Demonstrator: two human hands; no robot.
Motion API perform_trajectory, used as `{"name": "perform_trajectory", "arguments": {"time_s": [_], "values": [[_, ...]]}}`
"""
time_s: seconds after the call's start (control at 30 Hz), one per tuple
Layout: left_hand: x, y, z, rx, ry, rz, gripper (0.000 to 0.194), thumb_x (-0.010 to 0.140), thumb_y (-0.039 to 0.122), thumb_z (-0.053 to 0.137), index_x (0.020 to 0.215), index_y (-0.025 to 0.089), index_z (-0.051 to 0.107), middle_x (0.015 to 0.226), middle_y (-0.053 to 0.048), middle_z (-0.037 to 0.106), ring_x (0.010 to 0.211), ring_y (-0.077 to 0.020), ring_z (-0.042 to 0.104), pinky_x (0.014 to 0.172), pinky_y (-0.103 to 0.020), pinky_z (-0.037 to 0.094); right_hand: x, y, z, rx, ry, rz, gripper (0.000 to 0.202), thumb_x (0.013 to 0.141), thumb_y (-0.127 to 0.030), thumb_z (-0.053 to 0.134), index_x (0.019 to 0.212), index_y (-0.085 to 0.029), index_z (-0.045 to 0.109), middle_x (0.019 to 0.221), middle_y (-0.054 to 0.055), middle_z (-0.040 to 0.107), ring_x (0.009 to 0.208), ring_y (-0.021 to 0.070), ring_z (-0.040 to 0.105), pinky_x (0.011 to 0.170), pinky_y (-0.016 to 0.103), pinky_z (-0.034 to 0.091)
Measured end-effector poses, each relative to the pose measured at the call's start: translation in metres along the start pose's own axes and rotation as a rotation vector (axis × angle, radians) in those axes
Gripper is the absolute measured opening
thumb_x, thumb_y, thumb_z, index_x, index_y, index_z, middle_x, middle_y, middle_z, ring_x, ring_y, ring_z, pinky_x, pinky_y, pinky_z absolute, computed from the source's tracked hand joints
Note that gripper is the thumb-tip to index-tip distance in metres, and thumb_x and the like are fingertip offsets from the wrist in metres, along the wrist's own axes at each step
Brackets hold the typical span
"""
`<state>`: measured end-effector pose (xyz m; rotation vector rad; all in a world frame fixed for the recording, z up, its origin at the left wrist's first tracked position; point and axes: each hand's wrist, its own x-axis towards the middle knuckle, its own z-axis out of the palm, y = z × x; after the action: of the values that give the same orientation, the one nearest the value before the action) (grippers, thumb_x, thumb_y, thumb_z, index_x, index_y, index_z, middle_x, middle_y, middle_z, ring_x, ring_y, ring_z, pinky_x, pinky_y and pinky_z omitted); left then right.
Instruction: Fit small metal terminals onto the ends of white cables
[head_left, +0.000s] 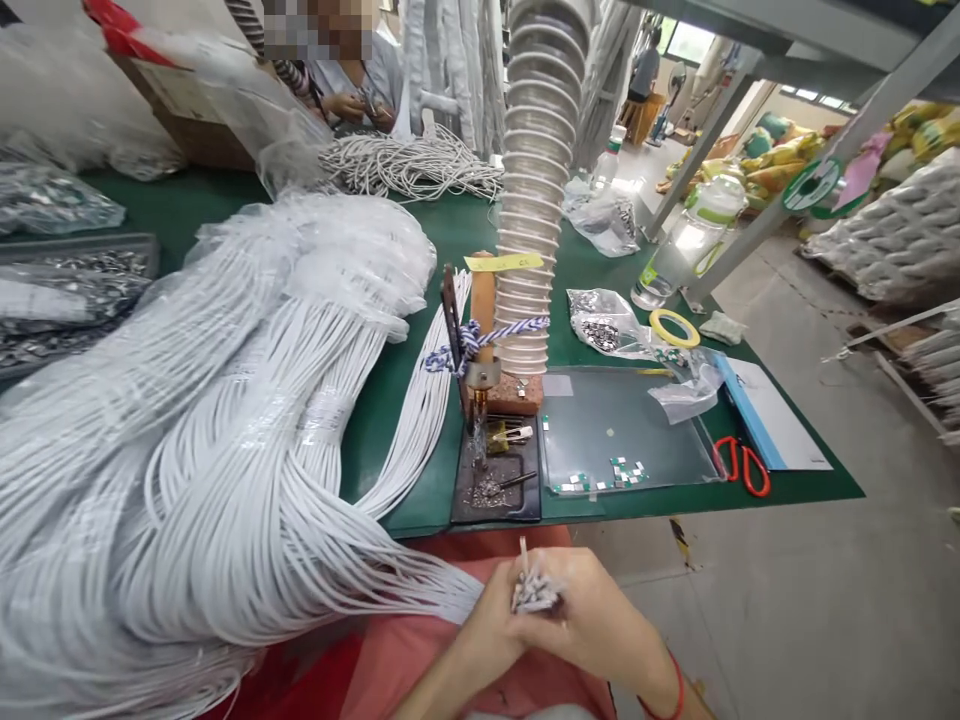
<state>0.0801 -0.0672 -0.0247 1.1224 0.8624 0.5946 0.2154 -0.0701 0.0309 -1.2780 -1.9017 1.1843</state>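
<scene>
White cables (405, 580) run from a large bundle at the left into my hands at the bottom centre. My left hand (491, 620) is closed around the gathered cables near their ends. Wrapped round the same cable ends (536, 590) from the right is my right hand (592, 610), its fingers closed. The cable tips stick up between both hands. Ahead of them, on the table edge, a soldering iron (480, 400) is held upright over a dark tray (495, 500) with solder bits. A separate strand of white cables (416, 430) lies left of the tray.
A ribbed hose (532, 200) hangs behind the iron. Small green boards lie on a clear mat (622, 420). Red-handled scissors (742, 465), yellow tape (673, 328) and a bottle (686, 245) are at the right. A person (356, 85) works across the table (150, 205).
</scene>
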Motion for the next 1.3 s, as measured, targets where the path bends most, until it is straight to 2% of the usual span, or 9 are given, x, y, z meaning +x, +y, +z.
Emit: {"name": "perform_trajectory", "arguments": {"time_s": [0.13,0.23,0.33,0.53,0.77,0.87,1.0,1.13,1.3], "values": [[-0.007,0.012,-0.012,-0.145,-0.046,-0.021,0.035,0.073,0.050,0.065,0.066,0.021,0.047,0.062,0.006,0.040,0.056,-0.0115,0.036,0.054,-0.024,0.037,0.001,-0.010,-0.004,0.073,0.072,-0.040,0.025,0.089,-0.043,0.070,0.091,-0.018,0.069,0.072,0.000,0.058,0.062,0.0156,0.051,0.060,0.024,0.043],[-0.015,0.022,-0.021,-0.193,-0.167,-0.066,0.036,0.068,0.046,0.075,0.067,0.020,0.050,0.057,0.008,0.039,0.050,-0.0086,0.033,0.046,-0.021,0.031,0.002,-0.013,0.002,0.121,0.105,-0.065,0.025,0.092,-0.041,0.067,0.083,-0.018,0.069,0.068,0.000,0.056,0.061,0.0150,0.051,0.057,0.024,0.041],[-0.024,0.026,-0.028,-0.204,-0.220,-0.116,0.036,0.076,0.050,0.074,0.070,0.020,0.054,0.054,0.007,0.043,0.046,-0.0091,0.037,0.043,-0.021,0.030,0.005,-0.016,0.010,0.131,0.111,-0.068,0.028,0.094,-0.038,0.064,0.074,-0.018,0.064,0.065,-0.001,0.052,0.058,0.0141,0.049,0.054,0.024,0.039],[-0.037,0.016,-0.045,-0.214,-0.177,-0.077,0.064,0.075,0.080,0.059,0.078,0.016,0.064,0.051,0.008,0.035,0.044,-0.0071,0.027,0.045,-0.022,0.023,0.014,-0.022,0.016,0.163,0.225,-0.076,0.028,0.092,-0.033,0.061,0.068,-0.019,0.060,0.062,-0.002,0.049,0.056,0.0138,0.045,0.052,0.025,0.037],[-0.043,0.007,-0.065,-0.138,-0.112,-0.053,0.058,0.089,0.069,0.053,0.079,0.014,0.069,0.047,0.008,0.039,0.043,-0.0066,0.028,0.047,-0.022,0.021,0.021,-0.019,-0.016,0.266,0.402,-0.013,0.034,0.094,-0.046,0.064,0.076,-0.018,0.070,0.066,0.000,0.056,0.058,0.0139,0.047,0.050,0.025,0.035],[-0.043,0.011,-0.065,-0.073,-0.098,-0.055,0.057,0.088,0.070,0.052,0.078,0.016,0.069,0.045,0.008,0.040,0.039,-0.0058,0.025,0.043,-0.021,0.019,0.022,-0.020,-0.014,0.260,0.323,0.006,0.036,0.091,-0.047,0.068,0.072,-0.017,0.072,0.062,0.000,0.056,0.055,0.0129,0.047,0.049,0.024,0.034],[-0.041,0.022,-0.061,-0.012,-0.060,-0.037,0.063,0.086,0.076,0.048,0.071,0.017,0.065,0.049,0.006,0.041,0.042,-0.0073,0.030,0.044,-0.021,0.024,0.025,-0.020,0.009,0.366,0.129,0.066,0.035,0.090,-0.046,0.071,0.072,-0.016,0.073,0.064,0.000,0.057,0.055,0.0122,0.050,0.050,0.023,0.037],[-0.037,0.039,-0.066,0.028,0.029,0.002,0.059,0.085,0.073,0.053,0.071,0.018,0.065,0.053,0.005,0.043,0.049,-0.0102,0.038,0.049,-0.020,0.036,0.029,-0.020,0.014,0.372,0.203,0.057,0.027,0.090,-0.041,0.072,0.080,-0.017,0.074,0.072,0.001,0.056,0.062,0.0132,0.049,0.053,0.024,0.036],[-0.033,0.062,-0.078,0.133,0.069,0.016,0.064,0.085,0.070,0.054,0.058,0.014,0.069,0.047,0.002,0.047,0.042,-0.0095,0.041,0.042,-0.019,0.038,0.037,-0.024,0.006,0.389,0.200,0.053,0.025,0.090,-0.035,0.072,0.075,-0.016,0.071,0.072,0.000,0.054,0.059,0.0122,0.046,0.051,0.024,0.033]]}}
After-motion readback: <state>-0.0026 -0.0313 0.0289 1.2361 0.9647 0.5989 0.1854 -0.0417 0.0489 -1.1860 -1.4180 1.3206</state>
